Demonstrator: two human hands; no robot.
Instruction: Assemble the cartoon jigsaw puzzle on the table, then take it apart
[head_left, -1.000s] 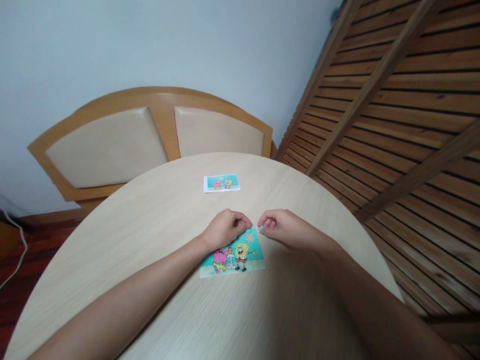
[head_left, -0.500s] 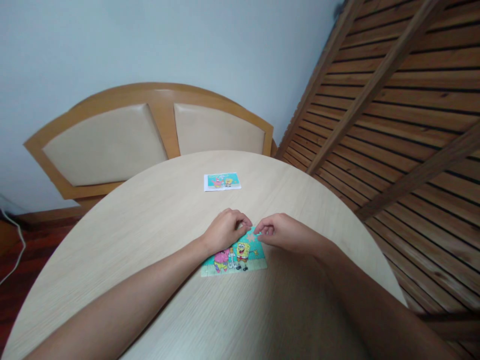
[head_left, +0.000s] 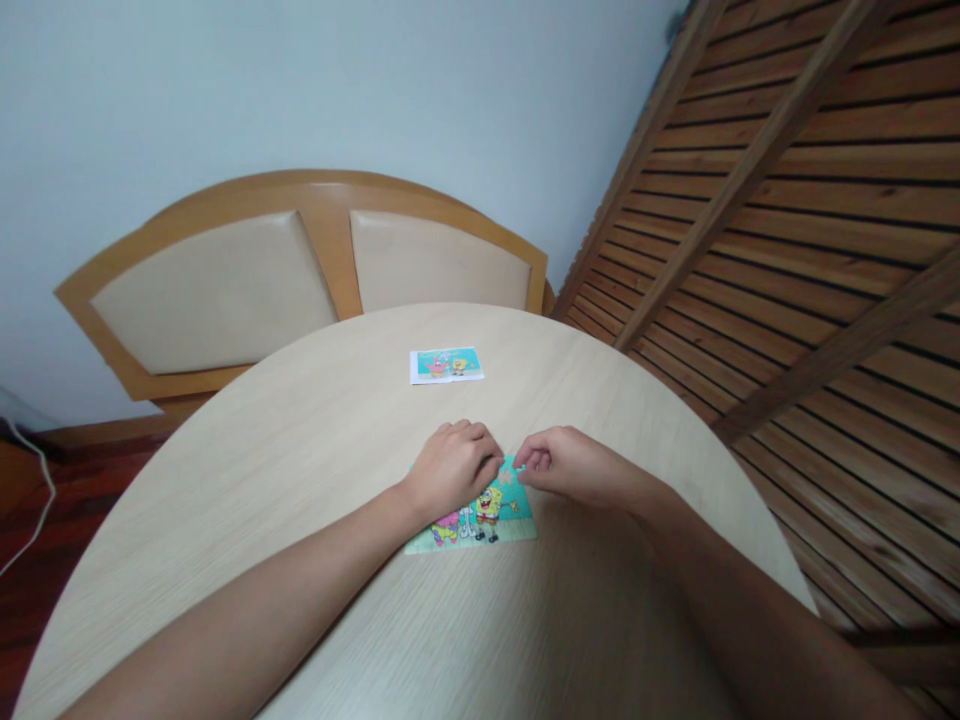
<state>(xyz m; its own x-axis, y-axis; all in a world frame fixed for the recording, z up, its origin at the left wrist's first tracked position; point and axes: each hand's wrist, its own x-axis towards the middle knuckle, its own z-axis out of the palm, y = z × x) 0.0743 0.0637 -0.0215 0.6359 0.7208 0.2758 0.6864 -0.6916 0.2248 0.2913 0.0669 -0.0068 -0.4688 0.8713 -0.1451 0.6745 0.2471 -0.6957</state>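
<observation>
A small turquoise jigsaw puzzle (head_left: 504, 520) with cartoon figures lies flat on the table: a yellow square one, a pink one and a pale one between them. My left hand (head_left: 456, 462) rests palm down over its upper left part, covering most of the pink figure. The fingers lie over the picture towards its top edge. At the upper right corner, my right hand (head_left: 551, 462) has its fingers curled, with thumb and forefinger close together against the puzzle's edge. Whether a piece sits between these fingertips is too small to tell.
Farther back on the round pale wood table (head_left: 337, 410) lies a folded printed sheet (head_left: 448, 366) with a similar cartoon picture. Beyond the table stands a wooden-framed seat back (head_left: 326, 250) with cream panels. A slatted wood partition (head_left: 787, 230) rises along the right side.
My left hand has shifted slightly right and flattened over the puzzle, covering more of the pink figure. My right hand stays almost in place at the corner, its fingers drawn a little closer together.
</observation>
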